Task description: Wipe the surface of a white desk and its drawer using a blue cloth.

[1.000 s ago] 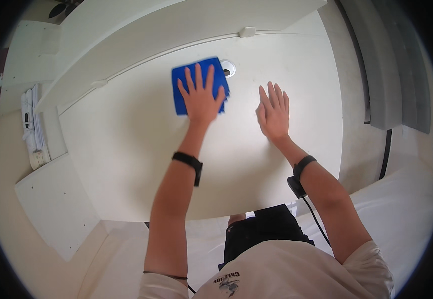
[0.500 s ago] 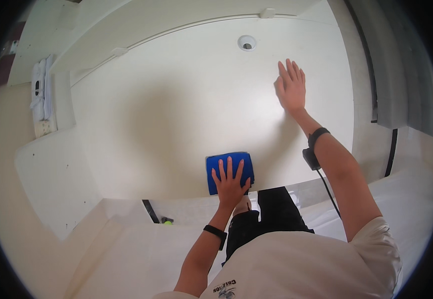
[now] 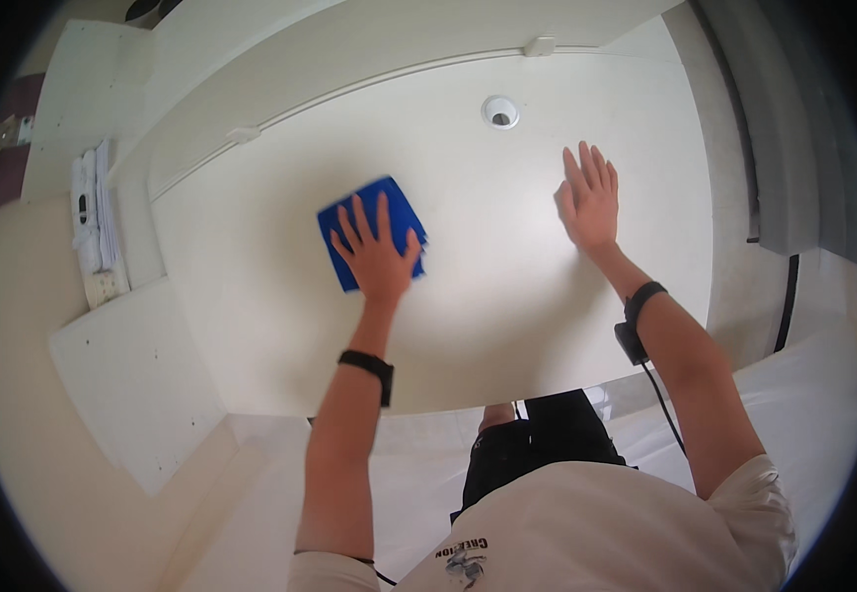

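A folded blue cloth point(image 3: 404, 212) lies on the white desktop point(image 3: 487, 326), left of its middle. My left hand point(image 3: 377, 261) presses flat over the cloth with its fingers spread. Part of the cloth is hidden under the palm. Farther right, my right hand point(image 3: 592, 202) is over the desktop with fingers stretched out and nothing in it. I cannot tell whether that palm touches the surface.
A white cable hole point(image 3: 500, 112) sits near the desk's back edge. White papers and a small device point(image 3: 93, 212) stand at the left. A black box with a cable point(image 3: 632, 342) hangs at my right wrist. Grey curtains point(image 3: 774, 128) hang at the right.
My left hand has slid the blue cloth from the desk's front edge away from me and to the left. The right hand has stayed nearly in place.
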`<action>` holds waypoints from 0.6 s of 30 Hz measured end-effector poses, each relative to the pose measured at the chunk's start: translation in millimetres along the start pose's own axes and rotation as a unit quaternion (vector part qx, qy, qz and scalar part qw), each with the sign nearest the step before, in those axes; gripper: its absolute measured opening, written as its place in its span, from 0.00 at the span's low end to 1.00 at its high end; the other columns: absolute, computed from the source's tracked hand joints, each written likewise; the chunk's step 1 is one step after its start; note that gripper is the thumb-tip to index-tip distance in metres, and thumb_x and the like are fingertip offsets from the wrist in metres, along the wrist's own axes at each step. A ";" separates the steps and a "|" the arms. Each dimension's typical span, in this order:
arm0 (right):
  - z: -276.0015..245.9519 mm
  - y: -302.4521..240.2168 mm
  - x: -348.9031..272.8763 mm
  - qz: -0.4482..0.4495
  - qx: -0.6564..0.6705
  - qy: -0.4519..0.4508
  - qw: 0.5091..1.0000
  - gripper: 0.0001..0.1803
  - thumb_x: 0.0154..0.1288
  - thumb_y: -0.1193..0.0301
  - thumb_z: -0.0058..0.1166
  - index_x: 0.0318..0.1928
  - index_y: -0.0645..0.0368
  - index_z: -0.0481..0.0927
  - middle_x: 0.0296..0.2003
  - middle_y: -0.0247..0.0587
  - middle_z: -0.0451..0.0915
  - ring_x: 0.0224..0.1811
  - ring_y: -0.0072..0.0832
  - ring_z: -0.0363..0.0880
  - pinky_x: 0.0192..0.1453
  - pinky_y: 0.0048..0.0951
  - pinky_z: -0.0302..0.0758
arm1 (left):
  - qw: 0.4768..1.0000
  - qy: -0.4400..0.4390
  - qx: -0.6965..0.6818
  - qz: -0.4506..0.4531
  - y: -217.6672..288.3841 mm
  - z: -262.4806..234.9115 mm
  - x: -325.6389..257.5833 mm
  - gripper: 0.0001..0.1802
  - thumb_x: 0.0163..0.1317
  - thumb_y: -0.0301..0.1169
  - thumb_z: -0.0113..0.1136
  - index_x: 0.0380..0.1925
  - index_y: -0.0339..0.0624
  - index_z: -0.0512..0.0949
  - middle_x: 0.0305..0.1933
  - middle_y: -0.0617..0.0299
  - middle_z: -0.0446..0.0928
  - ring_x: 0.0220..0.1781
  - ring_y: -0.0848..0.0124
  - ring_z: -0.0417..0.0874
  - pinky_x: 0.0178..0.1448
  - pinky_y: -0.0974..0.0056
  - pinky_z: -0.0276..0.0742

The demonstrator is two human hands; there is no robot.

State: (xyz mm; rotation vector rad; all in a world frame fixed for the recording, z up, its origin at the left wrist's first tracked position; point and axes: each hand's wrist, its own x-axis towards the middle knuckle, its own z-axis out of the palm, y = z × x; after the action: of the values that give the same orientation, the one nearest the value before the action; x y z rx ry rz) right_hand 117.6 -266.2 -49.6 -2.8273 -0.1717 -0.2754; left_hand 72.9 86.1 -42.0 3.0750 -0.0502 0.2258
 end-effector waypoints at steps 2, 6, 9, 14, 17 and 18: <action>-1.8 -1.6 0.0 0.007 0.010 0.000 1.000 0.29 0.74 0.64 0.45 0.74 0.51 0.69 0.76 0.51 0.63 0.79 0.50 0.57 0.82 0.55 0.48 | 0.999 0.031 0.019 0.004 -7.9 10.8 55.1 0.40 0.67 0.51 0.58 0.77 0.54 0.62 0.80 0.44 0.57 0.80 0.39 0.55 0.77 0.29 0.48; -3.4 -5.6 1.7 0.009 0.004 -0.010 1.000 0.29 0.72 0.66 0.47 0.73 0.51 0.70 0.75 0.51 0.64 0.78 0.50 0.58 0.81 0.57 0.49 | 0.999 -0.025 0.032 -0.029 0.8 22.6 153.7 0.39 0.67 0.54 0.56 0.75 0.51 0.65 0.77 0.42 0.59 0.77 0.36 0.55 0.73 0.24 0.49; -3.9 -7.6 3.0 0.010 0.002 -0.019 1.000 0.30 0.72 0.66 0.47 0.74 0.51 0.69 0.75 0.51 0.63 0.78 0.50 0.58 0.81 0.57 0.50 | 0.996 -0.051 0.040 -0.067 30.7 25.5 183.2 0.38 0.66 0.55 0.56 0.73 0.52 0.68 0.77 0.42 0.59 0.76 0.38 0.56 0.72 0.26 0.52; -5.6 -7.6 2.8 0.007 0.010 -0.014 1.000 0.30 0.73 0.66 0.47 0.74 0.51 0.69 0.75 0.51 0.63 0.78 0.49 0.58 0.81 0.56 0.49 | 0.999 -0.024 0.011 0.039 81.3 24.2 153.4 0.35 0.65 0.59 0.58 0.70 0.63 0.72 0.73 0.49 0.67 0.73 0.44 0.63 0.70 0.31 0.56; -5.6 -6.0 2.3 0.004 0.009 -0.006 1.000 0.29 0.73 0.65 0.47 0.74 0.50 0.69 0.75 0.51 0.64 0.78 0.48 0.59 0.81 0.55 0.49 | 0.996 -0.034 -0.026 0.078 108.5 20.8 94.1 0.33 0.67 0.56 0.56 0.70 0.62 0.73 0.73 0.48 0.65 0.75 0.43 0.60 0.73 0.31 0.54; -5.2 -5.3 2.6 0.003 0.007 -0.004 1.000 0.29 0.73 0.65 0.47 0.73 0.50 0.70 0.75 0.51 0.64 0.78 0.48 0.59 0.81 0.55 0.49 | 0.995 -0.023 -0.045 0.081 114.6 17.6 69.0 0.32 0.68 0.55 0.56 0.70 0.62 0.73 0.74 0.48 0.65 0.76 0.43 0.60 0.74 0.31 0.53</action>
State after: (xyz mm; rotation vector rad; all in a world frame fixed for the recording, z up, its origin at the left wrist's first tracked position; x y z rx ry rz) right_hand 118.4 -262.4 -42.6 -2.8158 -0.1659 -0.2604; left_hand 139.5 -31.3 -42.9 2.9878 -0.3033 0.1545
